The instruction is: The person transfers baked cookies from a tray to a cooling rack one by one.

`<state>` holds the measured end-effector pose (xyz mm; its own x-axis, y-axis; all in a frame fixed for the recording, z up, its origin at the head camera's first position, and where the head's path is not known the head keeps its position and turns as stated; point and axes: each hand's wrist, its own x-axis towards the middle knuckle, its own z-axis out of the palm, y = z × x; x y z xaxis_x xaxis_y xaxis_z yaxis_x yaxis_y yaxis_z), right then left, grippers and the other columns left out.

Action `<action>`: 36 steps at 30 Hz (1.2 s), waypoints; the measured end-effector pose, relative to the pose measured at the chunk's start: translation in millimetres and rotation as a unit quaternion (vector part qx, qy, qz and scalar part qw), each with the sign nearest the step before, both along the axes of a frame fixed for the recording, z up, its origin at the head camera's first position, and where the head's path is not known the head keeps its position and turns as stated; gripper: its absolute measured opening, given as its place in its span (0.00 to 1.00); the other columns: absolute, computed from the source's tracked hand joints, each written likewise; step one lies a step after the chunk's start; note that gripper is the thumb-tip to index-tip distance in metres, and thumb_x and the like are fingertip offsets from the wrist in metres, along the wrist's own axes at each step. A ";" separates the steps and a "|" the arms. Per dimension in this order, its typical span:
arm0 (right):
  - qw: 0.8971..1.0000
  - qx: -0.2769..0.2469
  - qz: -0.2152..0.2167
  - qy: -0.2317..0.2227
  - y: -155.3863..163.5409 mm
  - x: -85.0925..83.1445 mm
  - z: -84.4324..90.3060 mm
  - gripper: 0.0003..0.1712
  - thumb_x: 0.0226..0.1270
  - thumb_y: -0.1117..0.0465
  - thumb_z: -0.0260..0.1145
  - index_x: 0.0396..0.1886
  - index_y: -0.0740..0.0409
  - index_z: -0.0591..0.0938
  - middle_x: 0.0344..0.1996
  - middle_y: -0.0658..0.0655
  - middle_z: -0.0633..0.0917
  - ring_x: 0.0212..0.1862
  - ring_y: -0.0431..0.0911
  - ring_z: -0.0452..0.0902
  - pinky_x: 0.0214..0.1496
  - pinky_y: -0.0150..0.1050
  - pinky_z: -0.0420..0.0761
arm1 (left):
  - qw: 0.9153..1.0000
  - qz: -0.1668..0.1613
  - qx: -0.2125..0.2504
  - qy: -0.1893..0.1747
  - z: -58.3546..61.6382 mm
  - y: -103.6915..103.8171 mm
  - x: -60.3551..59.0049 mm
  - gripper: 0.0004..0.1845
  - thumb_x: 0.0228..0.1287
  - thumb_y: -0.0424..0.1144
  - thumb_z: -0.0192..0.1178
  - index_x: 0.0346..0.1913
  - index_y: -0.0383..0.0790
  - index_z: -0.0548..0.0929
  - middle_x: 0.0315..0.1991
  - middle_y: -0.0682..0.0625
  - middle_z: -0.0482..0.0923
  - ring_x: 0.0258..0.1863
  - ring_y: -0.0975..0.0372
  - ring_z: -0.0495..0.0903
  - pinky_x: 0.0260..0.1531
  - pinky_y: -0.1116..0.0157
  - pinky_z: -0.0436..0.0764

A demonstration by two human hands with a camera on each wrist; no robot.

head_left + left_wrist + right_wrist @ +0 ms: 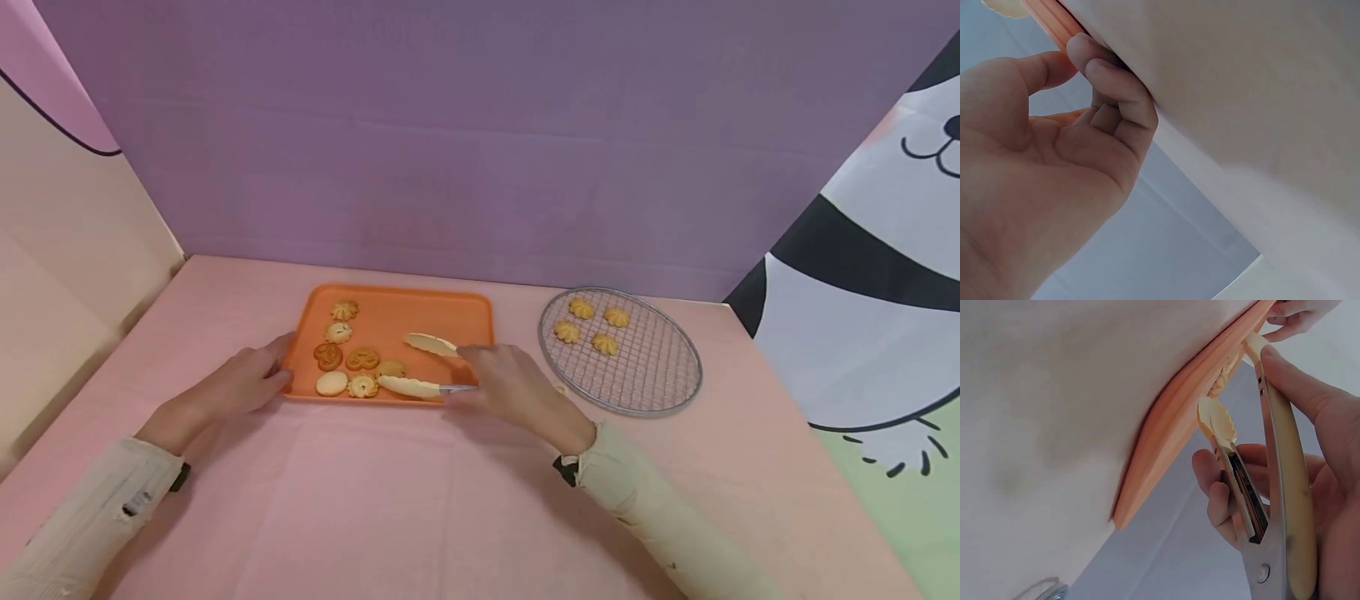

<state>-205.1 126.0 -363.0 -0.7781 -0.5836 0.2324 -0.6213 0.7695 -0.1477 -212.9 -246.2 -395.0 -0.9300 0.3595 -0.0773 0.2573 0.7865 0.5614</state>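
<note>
On the pink desk [420,500] an orange tray [465,310] lies near the back wall, with a round wire rack [652,379] just to its right. The right hand [510,385] grips a pair of cream-tipped tongs [420,367] at their hinge end, fingers and thumb curled around the two metal arms, as the right wrist view shows plainly. The tongs' long axis runs roughly left to right across the tray's front right part, hinge toward the right hand and tips pointing left toward the cookies. The two arms stand spread apart: the far tip [429,343] hangs over bare tray, while the near tip [408,386] lies along the tray's front edge, just beside a flower-shaped cookie [363,386] and a brown cookie [390,367]. Whether either tip touches a cookie I cannot tell.

The left hand [251,375] rests at the tray's left edge; in the left wrist view its curled fingers [1116,87] press against the tray rim [1054,25] with the thumb on the near side, pinching it.

More cookies lie in the tray's left part: a pretzel-shaped one [327,356], a pale round one [332,383] and a swirl one [344,310] at the back. Four swirl cookies [592,327] sit on the far left part of the rack.
</note>
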 end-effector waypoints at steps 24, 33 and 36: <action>1.000 -0.010 0.000 -0.025 -11.5 1.2 2.3 0.26 0.56 0.48 0.77 0.51 0.59 0.87 0.41 0.55 0.89 0.34 0.46 0.85 0.37 0.46 0.83 | 1.000 -0.010 -0.002 0.017 -2.5 -0.8 0.3 0.36 0.73 0.34 0.52 0.75 0.22 0.50 0.23 0.50 0.69 0.21 0.62 0.69 0.26 0.63 0.69; 1.000 -0.008 0.022 0.016 -9.8 4.8 -1.1 0.22 0.60 0.51 0.75 0.49 0.60 0.87 0.42 0.55 0.89 0.35 0.48 0.86 0.36 0.45 0.84 | 1.000 -0.014 0.001 0.015 -2.4 -0.8 -0.3 0.36 0.73 0.34 0.52 0.75 0.22 0.49 0.21 0.51 0.68 0.19 0.62 0.68 0.24 0.64 0.68; 0.999 0.006 0.032 0.044 -8.4 5.8 -4.6 0.21 0.62 0.50 0.74 0.48 0.59 0.87 0.38 0.53 0.89 0.30 0.45 0.85 0.31 0.42 0.83 | 1.000 -0.013 -0.001 0.015 -2.0 -1.1 -0.3 0.36 0.72 0.34 0.52 0.75 0.22 0.49 0.21 0.51 0.68 0.19 0.62 0.67 0.23 0.64 0.68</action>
<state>-199.3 117.6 -367.5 -0.7164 -0.6341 0.2908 -0.6790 0.7296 -0.0819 -213.3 -247.4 -397.0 -0.9224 0.3830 -0.0500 0.2941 0.7804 0.5518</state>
